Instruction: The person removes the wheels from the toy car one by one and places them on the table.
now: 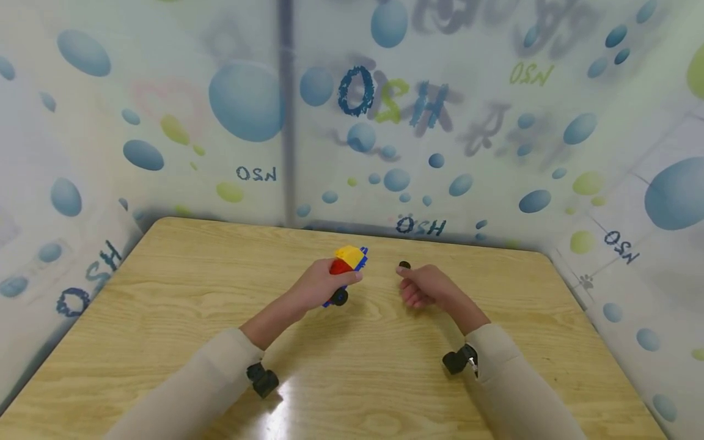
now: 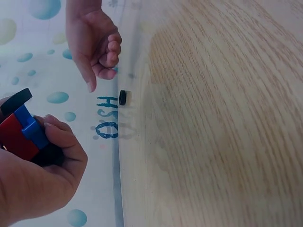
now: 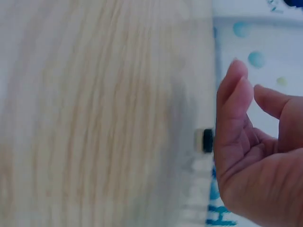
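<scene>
My left hand [image 1: 319, 285] grips a toy car [image 1: 349, 256] above the table. The car has red, yellow and blue parts, and a black wheel [image 1: 340, 297] shows on its near side. In the left wrist view, fingers and thumb wrap round its red body [image 2: 16, 137], hiding much of it. My right hand [image 1: 426, 286] is over the table to the right, with nothing visible between thumb and fingers. Its fingers are loosely bent. Just past it, a loose black wheel [image 2: 122, 98] lies on the table, apart from the hand; the right wrist view shows this wheel [image 3: 207, 141] beside the fingers.
The wooden table [image 1: 220, 275] runs back to a pale wall covering [image 1: 181, 165] with blue and green spots and letters. Similar covering stands at both sides. Small black wrist cameras [image 1: 264, 380] sit at both sleeve cuffs.
</scene>
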A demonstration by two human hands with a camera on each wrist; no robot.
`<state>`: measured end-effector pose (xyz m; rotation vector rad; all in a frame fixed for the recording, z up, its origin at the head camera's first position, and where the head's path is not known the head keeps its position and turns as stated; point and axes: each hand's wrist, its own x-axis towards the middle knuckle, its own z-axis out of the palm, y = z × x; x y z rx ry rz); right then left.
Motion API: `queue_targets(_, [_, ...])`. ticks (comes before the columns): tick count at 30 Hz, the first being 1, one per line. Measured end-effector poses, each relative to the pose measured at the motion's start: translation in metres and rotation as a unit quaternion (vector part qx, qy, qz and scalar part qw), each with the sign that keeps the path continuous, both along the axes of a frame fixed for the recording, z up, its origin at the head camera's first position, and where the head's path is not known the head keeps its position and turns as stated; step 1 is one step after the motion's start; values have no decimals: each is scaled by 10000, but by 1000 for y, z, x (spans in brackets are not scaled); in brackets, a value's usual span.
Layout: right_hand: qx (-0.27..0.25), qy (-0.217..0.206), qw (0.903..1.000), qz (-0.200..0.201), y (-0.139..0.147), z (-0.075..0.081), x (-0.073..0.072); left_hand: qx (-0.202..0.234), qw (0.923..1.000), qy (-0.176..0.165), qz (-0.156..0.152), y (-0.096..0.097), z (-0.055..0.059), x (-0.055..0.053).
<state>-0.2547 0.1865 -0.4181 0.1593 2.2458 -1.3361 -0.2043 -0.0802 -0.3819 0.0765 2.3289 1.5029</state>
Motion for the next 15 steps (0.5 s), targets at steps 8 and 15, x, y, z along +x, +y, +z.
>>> queue_targets(8, [-110,173,9974,696,-13,18,24,12,10000,-18,-27,2,5,4])
queue_targets(15, [-369,221,9912,1255,-28,36,45,31,10000,27,-26,6,9,9])
